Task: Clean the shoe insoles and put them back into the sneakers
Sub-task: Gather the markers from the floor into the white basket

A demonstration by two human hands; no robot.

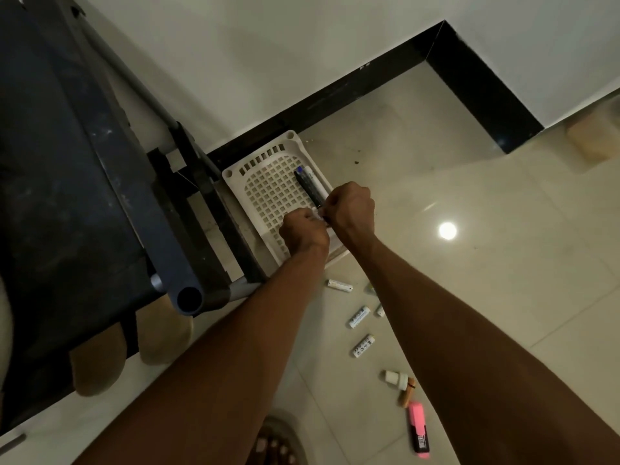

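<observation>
Head view: both hands meet over a white basket [268,186] on the floor [469,196]. Left hand [303,231] and right hand [350,208] have curled fingers pinching a small pale item [318,214] between them, too small to identify. Markers [310,184] lie in the basket at 12 o'clock from the hands. Batteries [359,317] and a pink highlighter [418,427] lie at 5 o'clock. No insoles or sneakers can be made out.

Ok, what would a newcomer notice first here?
Both hands, left hand and right hand, meet over the white basket on the floor, pinching something small I cannot identify. Two markers lie in the basket; batteries and a pink highlighter lie scattered on the tiles nearer the person.
</observation>
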